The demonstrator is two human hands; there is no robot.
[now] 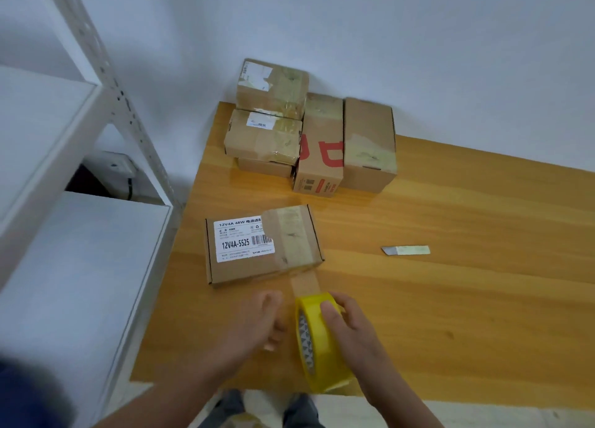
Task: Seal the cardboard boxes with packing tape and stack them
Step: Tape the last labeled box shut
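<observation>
A flat cardboard box (248,250) with a white printed label lies near the table's left edge. A band of tape (301,237) crosses its right end and runs off the front edge to a yellow tape roll (317,340). My right hand (357,337) grips the roll from the right, fingers curled over its rim. My left hand (257,324) hovers just left of the roll, fingers loosely curled, holding nothing. At the back stand several taped boxes: a stack of three (267,118), a box with red print (320,147) and a plain one (368,144).
A small cutter blade (406,250) wrapped in tape lies on the wooden table (450,282) to the right of the flat box. A white metal shelving unit (74,176) stands close on the left. A white wall runs behind the table.
</observation>
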